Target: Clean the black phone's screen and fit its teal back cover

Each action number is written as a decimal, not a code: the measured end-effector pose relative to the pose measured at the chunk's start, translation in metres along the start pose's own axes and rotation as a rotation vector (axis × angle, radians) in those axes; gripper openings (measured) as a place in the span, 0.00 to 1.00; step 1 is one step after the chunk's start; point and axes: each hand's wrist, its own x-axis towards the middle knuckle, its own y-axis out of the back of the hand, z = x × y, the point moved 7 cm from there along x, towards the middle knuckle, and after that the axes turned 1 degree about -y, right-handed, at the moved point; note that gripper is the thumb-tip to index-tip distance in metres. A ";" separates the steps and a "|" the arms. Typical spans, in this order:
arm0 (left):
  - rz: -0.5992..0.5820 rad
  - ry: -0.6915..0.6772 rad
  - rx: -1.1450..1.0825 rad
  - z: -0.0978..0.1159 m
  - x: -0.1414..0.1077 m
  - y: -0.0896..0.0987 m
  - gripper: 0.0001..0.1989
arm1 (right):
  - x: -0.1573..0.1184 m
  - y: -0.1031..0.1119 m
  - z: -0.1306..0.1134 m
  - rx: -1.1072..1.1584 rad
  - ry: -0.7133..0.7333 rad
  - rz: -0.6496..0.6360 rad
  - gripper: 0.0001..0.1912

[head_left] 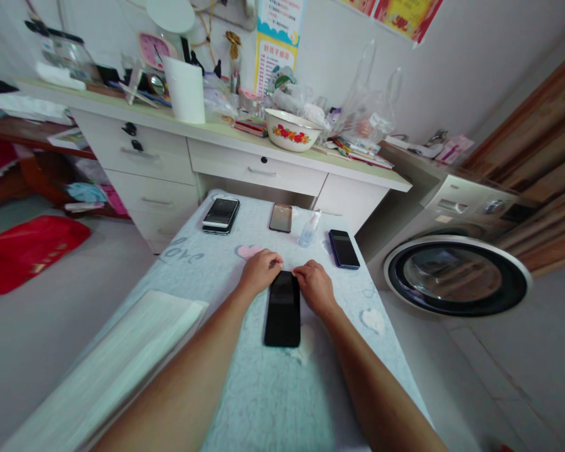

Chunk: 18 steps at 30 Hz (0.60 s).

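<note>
A black smartphone [283,314] lies screen up on the cloth-covered table in front of me. My left hand [260,271] is closed, with its fingertips pinched at the phone's far left corner. At the far right corner, my right hand [314,285] has its thumb and fingers pressed together on the edge. Any thin layer between my fingertips is too small to make out. Beyond my hands are a brown-edged phone case [281,218] and a small clear spray bottle [309,230].
Stacked phones [221,215] lie at the table's far left, and another phone [344,249] near its right edge. A folded white cloth or paper [117,358] is at the left. Behind stands a cluttered desk [226,143]; a washing machine [433,220] is at the right.
</note>
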 end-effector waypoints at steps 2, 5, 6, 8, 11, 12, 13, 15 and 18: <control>-0.017 -0.017 0.013 0.001 0.000 -0.001 0.07 | -0.001 0.000 0.006 0.025 -0.008 0.007 0.12; -0.034 -0.033 0.036 0.001 0.000 -0.003 0.08 | -0.004 0.000 0.009 0.069 0.012 0.021 0.11; -0.037 -0.034 0.042 0.000 0.000 -0.003 0.08 | -0.006 0.000 0.010 0.084 0.024 0.026 0.10; -0.042 -0.036 0.048 0.000 0.000 -0.004 0.09 | -0.009 0.001 0.010 0.110 0.048 0.030 0.10; -0.048 -0.036 0.040 0.001 -0.001 -0.004 0.09 | -0.015 0.001 0.012 0.138 0.078 0.025 0.09; -0.048 -0.036 0.038 0.001 -0.001 -0.004 0.09 | -0.016 0.001 0.013 0.145 0.085 0.026 0.09; -0.050 -0.037 0.037 0.002 -0.001 -0.004 0.09 | -0.018 0.000 0.013 0.153 0.092 0.025 0.09; -0.053 -0.039 0.037 0.002 -0.001 -0.004 0.09 | -0.020 0.000 0.014 0.175 0.108 0.021 0.08; -0.052 -0.045 0.040 0.001 -0.002 -0.005 0.09 | -0.023 0.000 0.013 0.225 0.140 0.024 0.08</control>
